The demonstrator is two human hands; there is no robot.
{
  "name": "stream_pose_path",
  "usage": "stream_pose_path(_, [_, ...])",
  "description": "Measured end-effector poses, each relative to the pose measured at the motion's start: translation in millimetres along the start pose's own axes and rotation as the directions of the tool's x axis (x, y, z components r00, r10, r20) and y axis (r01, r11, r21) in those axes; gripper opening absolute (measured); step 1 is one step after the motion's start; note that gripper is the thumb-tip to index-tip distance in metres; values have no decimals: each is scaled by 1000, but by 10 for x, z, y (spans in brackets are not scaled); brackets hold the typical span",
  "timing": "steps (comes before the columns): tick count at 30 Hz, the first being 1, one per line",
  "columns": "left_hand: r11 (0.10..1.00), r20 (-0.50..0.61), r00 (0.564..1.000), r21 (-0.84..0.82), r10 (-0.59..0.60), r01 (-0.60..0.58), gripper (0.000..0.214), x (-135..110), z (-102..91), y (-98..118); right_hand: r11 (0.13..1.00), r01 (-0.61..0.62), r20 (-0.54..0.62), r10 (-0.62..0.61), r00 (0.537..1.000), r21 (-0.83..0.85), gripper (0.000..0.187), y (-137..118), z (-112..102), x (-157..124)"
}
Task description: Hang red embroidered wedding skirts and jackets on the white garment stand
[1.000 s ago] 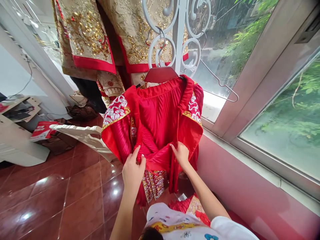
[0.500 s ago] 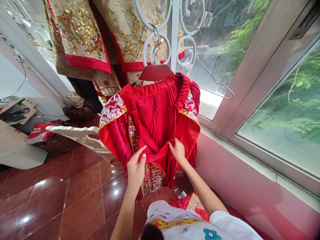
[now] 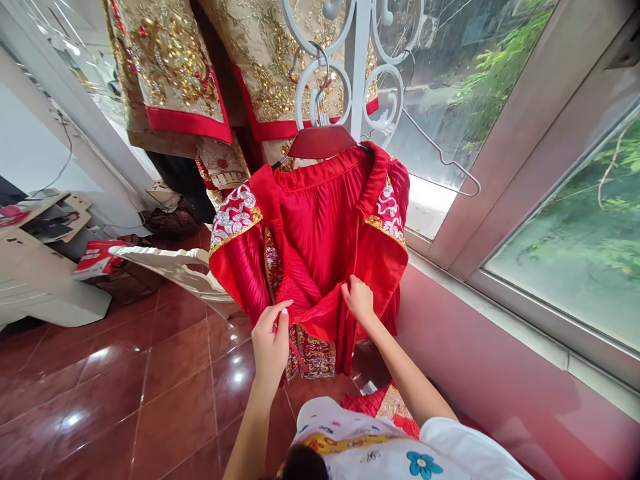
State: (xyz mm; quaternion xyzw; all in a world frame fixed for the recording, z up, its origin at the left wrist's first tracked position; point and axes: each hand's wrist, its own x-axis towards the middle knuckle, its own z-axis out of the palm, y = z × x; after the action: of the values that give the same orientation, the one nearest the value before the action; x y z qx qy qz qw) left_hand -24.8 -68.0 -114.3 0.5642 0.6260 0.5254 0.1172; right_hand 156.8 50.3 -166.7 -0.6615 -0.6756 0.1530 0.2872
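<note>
Red tiled flr (image 3: pixel 175 393) seen below, window (image 3: pixel 575 253) at R. Red garment (image 3: pixel 320 213) hung from hanger (image 3: pixel 321 143) in front of white scrollwork (image 3: pixel 357 80); near edge pinched w/ fingers by L hand (image 3: pixel 270 340) & R hand (image 3: pixel 360 300).

From the hanger (image 3: pixel 321 142) — a red garment (image 3: pixel 320 217) hangs.

Glossy tiled floor (image 3: pixel 175 390), pink wall (image 3: pixel 485 367) below metal-framed windows (image 3: pixel 575 247).
</note>
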Motion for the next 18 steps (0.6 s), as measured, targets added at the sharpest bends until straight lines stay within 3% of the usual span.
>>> stream_pose_path(2, [990, -149, 988, 136, 46, -25, 29, -68, 50, -24, 954, -93, 51, 82, 995, 283, 12, 23, -28, -27])
stream_pose_path(4, [963, -331, 934, 266, 133, -43, 27, -241, 182, -31, 788, -223, 189, 138, 972, 574, 16, 58, -62, -50])
stream_pose_path(5, [952, -344, 921, 296, 181, -76, 24, -361, 285, -33, 700, -282, 263, 138, 955, 656, 18, 78, -83, -60])
stream_pose_path(6, [948, -285, 933, 291, 218, -132, 19, -492, 412, -37, 641, -325, 320, 129, 939, 695, 18, 96, -106, -69])
stream_pose_path(8, [959, 61, 970, 149, 235, -241, 15, -728, 726, -67, 611, -360, 371, 114, 921, 705, 19, 127, -156, -91])
stream_pose_path(9, [975, 227, 954, 63, 194, -213, 18, -805, 902, -98, 591, -373, 389, 107, 915, 715, 20, 139, -179, -104])
stream_pose_path(10, [991, 326, 938, 10, 121, -132, 24, -838, 1080, -141, 565, -385, 402, 100, 910, 730, 22, 148, -198, -119])
stream_pose_path(13, [994, 290, 950, 27, -111, 108, 27, -659, 1550, -323, 489, -409, 425, 86, 901, 770, 24, 161, -221, -183])
stream_pose_path(15, [992, 271, 954, 35, -129, 124, 20, -391, 1768, -444, 460, -415, 429, 79, 900, 785, 24, 154, -213, -232])
stream_pose_path(18, [995, 336, 938, -7, -88, 96, 20, -55, 1961, -547, 421, -410, 416, 84, 906, 809, 23, 116, -198, -277])
